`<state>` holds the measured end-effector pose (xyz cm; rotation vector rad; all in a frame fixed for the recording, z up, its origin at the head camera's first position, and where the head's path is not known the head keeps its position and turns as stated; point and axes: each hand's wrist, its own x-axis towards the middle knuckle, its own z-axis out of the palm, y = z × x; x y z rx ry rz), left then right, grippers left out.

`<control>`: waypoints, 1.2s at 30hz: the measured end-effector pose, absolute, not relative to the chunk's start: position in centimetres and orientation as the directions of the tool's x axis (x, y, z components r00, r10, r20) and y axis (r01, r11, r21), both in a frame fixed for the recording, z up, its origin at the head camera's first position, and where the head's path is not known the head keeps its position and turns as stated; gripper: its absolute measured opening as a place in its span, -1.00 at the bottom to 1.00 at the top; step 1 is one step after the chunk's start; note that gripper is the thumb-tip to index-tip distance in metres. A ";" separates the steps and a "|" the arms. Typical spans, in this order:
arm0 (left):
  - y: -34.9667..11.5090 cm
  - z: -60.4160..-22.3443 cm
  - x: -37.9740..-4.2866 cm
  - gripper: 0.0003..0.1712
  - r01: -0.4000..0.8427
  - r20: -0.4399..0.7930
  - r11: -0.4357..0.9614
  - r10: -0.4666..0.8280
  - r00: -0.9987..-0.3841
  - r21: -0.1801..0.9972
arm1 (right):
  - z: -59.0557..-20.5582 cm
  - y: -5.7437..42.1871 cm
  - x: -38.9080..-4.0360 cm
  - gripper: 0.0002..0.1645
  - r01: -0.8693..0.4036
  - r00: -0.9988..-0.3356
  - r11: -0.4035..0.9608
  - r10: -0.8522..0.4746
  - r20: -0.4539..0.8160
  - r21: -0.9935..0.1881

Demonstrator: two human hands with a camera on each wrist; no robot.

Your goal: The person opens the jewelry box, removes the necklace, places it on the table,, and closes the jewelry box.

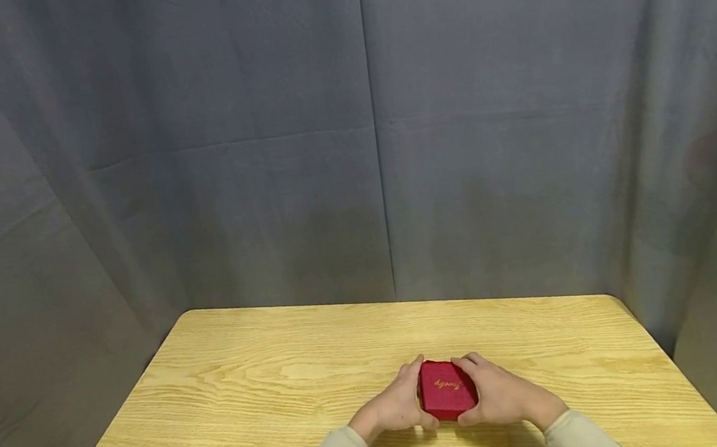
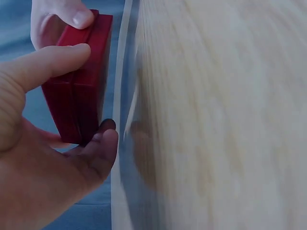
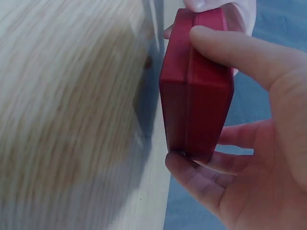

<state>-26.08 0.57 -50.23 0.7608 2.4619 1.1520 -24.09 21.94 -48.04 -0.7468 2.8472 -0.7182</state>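
A small red jewelry box (image 1: 447, 389) with gold lettering on its top is held between both hands over the near part of the table. The lettering reads upside down in the head view. From the left, my left hand (image 1: 397, 400) grips the box, its thumb on the near side in the left wrist view and its fingers bent around the far side. My right hand (image 1: 505, 391) grips the opposite side in the same way, thumb (image 3: 230, 45) across the seam. In the right wrist view the lid is closed, and a gap shows between the box and the tabletop.
Beneath the hands lies a light wood-grain table (image 1: 252, 398) with rounded far corners. Grey curtains (image 1: 257, 154) hang behind it and along both sides. Shadows of the hands fall on the wood near the front.
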 end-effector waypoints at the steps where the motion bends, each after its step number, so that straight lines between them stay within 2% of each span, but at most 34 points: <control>1: 0.6 -50.2 -26.1 0.34 0.328 -0.059 0.530 0.587 -0.808 0.782 | -47.9 21.9 -24.1 0.13 -0.433 -0.873 0.766 -0.488 0.008 -0.475; 6: 0.4 -50.0 -26.0 0.35 0.319 -0.036 0.493 0.583 -0.811 0.810 | -47.2 21.9 -23.7 0.12 -0.419 -0.880 0.761 -0.475 0.014 -0.496; 13: 0.0 -49.2 -25.7 0.29 0.334 0.042 0.415 0.573 -0.819 0.847 | -46.2 21.8 -23.1 0.09 -0.450 -0.880 0.762 -0.467 0.086 -0.465; 21: -0.1 -49.1 -25.6 0.25 0.336 0.076 0.383 0.555 -0.828 0.860 | -45.5 21.6 -22.9 0.19 -0.437 -0.896 0.795 -0.428 0.122 -0.421; 36: -0.5 -49.0 -25.5 0.24 0.355 0.130 0.325 0.550 -0.825 0.877 | -45.2 21.8 -22.9 0.12 -0.484 -0.869 0.751 -0.472 0.148 -0.448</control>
